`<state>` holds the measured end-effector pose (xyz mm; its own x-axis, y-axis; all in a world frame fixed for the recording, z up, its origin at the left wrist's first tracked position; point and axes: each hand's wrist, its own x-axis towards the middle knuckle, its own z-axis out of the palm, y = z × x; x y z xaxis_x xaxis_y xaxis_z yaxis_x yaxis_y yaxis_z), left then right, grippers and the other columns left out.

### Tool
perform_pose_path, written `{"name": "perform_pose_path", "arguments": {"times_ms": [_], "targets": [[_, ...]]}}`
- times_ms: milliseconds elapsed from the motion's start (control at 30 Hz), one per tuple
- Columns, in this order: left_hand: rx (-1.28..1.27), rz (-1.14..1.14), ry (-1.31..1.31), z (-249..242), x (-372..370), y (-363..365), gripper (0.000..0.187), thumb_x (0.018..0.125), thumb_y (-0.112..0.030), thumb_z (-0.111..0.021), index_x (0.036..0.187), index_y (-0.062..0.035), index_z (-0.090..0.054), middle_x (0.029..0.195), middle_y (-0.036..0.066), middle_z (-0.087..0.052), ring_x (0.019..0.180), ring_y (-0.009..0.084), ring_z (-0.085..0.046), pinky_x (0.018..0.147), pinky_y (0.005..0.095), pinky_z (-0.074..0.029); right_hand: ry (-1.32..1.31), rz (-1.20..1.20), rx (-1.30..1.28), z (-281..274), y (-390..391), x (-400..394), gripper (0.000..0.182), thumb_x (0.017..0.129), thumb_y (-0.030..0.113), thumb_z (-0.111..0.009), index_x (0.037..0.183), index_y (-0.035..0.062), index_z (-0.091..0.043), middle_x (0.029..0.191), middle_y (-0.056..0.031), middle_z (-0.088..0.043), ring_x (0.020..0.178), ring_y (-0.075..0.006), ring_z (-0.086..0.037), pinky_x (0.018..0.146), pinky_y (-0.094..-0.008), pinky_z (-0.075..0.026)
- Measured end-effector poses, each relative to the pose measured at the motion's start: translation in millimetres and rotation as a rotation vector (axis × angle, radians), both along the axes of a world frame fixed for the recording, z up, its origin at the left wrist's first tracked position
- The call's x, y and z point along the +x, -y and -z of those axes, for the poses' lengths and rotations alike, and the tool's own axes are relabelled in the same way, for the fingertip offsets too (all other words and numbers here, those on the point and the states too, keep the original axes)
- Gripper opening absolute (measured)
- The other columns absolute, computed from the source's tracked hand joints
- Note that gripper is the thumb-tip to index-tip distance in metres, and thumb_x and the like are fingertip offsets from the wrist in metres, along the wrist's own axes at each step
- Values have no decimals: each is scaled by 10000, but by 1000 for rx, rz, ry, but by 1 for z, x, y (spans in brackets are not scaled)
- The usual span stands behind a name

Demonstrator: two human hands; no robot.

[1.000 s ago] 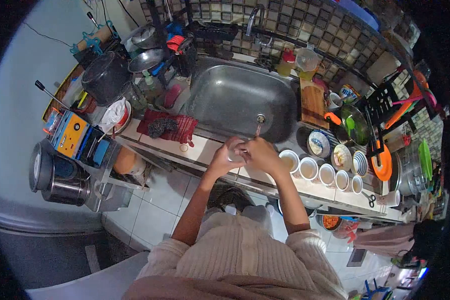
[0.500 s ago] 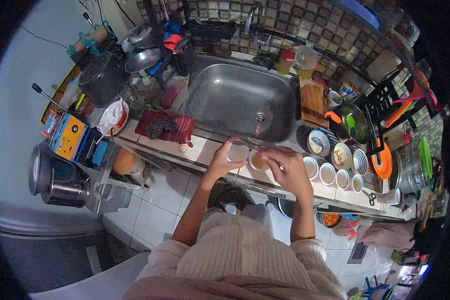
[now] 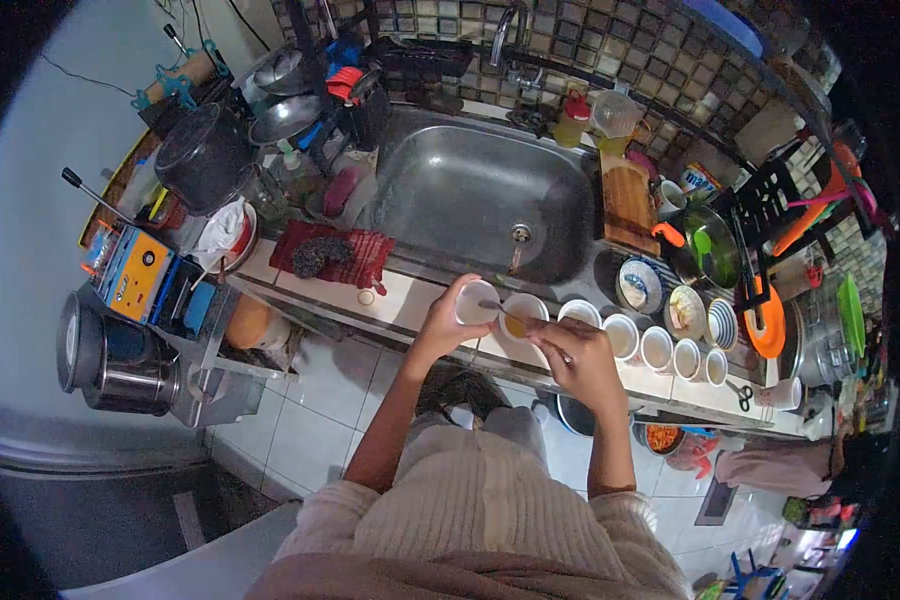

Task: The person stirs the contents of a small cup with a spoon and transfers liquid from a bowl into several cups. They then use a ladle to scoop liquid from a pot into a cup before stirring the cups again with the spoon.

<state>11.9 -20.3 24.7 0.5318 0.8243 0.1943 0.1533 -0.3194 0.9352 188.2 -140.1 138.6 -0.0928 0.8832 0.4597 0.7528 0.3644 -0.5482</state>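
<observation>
Kitchen counter, hands with cup and spoon.

A spoon slants over 1 white cup beside 6 lined-up cups.

Eight white cups are visible: one in the left hand, six in a row along the front edge of the counter, and one beyond them to the right. The right hand holds one spoon. Behind the row are three small bowls. There is one sink, one faucet, one wooden board, and one pair of scissors.
</observation>
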Motion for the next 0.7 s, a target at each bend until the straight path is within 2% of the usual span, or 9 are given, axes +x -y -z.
{"name": "perform_pose_path", "arguments": {"times_ms": [67,167,300,367,700], "targets": [[-15,-12,40,0,1,1,707,606,-160,-787,1213,-80,-433,1054,123,-585,1012,210,-556,859,324,-427,42,24,7,1,0,1,101,752,42,-633,852,33,-646,897,-89,-670,670,-240,-628,621,-319,-489],[-52,0,44,3,2,-1,702,610,-170,-786,1210,-78,-434,1053,119,-582,1002,202,-555,855,323,-427,73,30,-68,0,1,4,164,731,73,-638,894,89,-647,845,-128,-657,711,-284,-638,620,-357,-505],[-8,-11,31,2,1,-1,701,612,-177,-786,1210,-79,-435,1061,118,-578,1004,202,-553,856,325,-426,46,35,-54,2,2,4,166,733,73,-636,898,89,-648,863,-134,-657,734,-286,-640,640,-356,-507],[-18,-1,-4,-3,0,1,701,642,-174,-787,1230,-57,-424,1097,92,-557,1028,153,-510,875,292,-406,41,32,-61,2,3,5,172,729,63,-633,900,87,-647,888,-129,-657,757,-283,-641,663,-349,-508],[-32,-6,-1,2,1,0,722,633,-187,-793,1235,-47,-418,1140,116,-546,1062,161,-501,895,294,-396,-2,24,44,2,-2,8,136,723,40,-633,858,51,-620,882,-111,-661,761,-276,-642,678,-336,-508]]}}
